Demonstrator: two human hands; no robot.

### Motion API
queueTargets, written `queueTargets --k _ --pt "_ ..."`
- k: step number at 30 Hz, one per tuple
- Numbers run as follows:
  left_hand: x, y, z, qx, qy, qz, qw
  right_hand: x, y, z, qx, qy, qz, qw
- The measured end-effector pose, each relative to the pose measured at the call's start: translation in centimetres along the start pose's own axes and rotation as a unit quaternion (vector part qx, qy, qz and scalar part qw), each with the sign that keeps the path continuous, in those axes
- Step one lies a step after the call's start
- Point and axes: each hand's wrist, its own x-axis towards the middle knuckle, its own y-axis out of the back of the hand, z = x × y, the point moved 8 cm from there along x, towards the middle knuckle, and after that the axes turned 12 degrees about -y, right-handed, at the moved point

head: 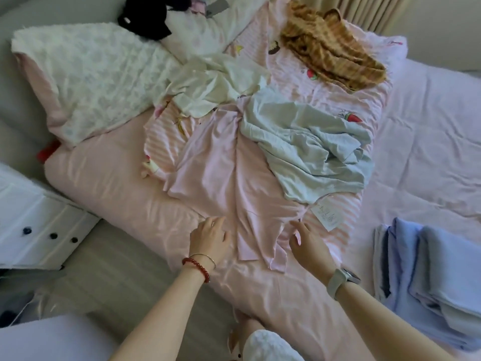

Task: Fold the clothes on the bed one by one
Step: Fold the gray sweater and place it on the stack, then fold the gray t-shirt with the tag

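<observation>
A pale pink garment lies spread lengthwise on the pink bed. My left hand rests with relaxed fingers at its near left edge. My right hand hovers at its near right edge, fingers loosely extended, holding nothing. A light blue garment lies crumpled to the right, overlapping the pink one. Further back lie a cream garment and an orange striped garment. A black garment sits at the far left on the pillows.
A folded stack of blue clothes lies on the white quilt at the right. A fluffy white blanket covers the bed's far left. A white drawer unit stands left of the bed, on grey floor.
</observation>
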Motion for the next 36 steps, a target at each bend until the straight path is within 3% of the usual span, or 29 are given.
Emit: queueTargets --k 4,6,10,13,15,22,25,27,31,33,36 --pt "8.5 -0.7 1.4 0.009 -0.063 -0.027 0.998 8.0 1.3 2.0 0.030 -0.076 0.031 0.996" --pt "12.0 -1.9 2.0 -0.002 -0.079 -0.048 0.996 11.8 1.3 4.3 0.101 -0.161 0.030 0.981" --pt "16.6 -4.5 3.2 -0.049 -0.109 -0.072 0.990 16.6 0.1 8.8 0.266 -0.337 0.026 0.903" --pt "18.1 -5.9 3.7 -0.072 -0.131 -0.088 0.985 18.2 -1.9 9.8 0.422 -0.405 0.018 0.811" --pt "19.0 -6.1 4.0 -0.082 -0.152 -0.085 0.981 18.9 -1.6 9.4 0.472 -0.412 0.061 0.777" --pt "20.6 -5.6 10.2 -0.101 -0.293 -0.099 0.945 16.3 4.8 2.3 0.535 -0.240 0.131 0.800" --pt "22.3 -3.8 12.4 -0.226 -0.257 0.001 0.940 14.3 6.9 1.0 0.527 -0.200 0.130 0.816" --pt "23.2 -2.6 12.6 -0.294 -0.220 0.022 0.930 13.6 7.9 1.0 0.523 -0.198 0.129 0.819" --pt "22.2 -2.0 14.0 -0.313 -0.312 -0.108 0.891 12.3 9.3 0.8 0.558 -0.208 0.153 0.789" --pt "21.1 -2.0 14.3 -0.259 -0.333 -0.114 0.899 11.7 10.1 -0.8 0.535 -0.188 0.165 0.807" --pt "21.2 0.4 14.7 -0.283 -0.281 -0.020 0.917 11.0 11.7 -3.3 0.499 -0.137 0.179 0.837"
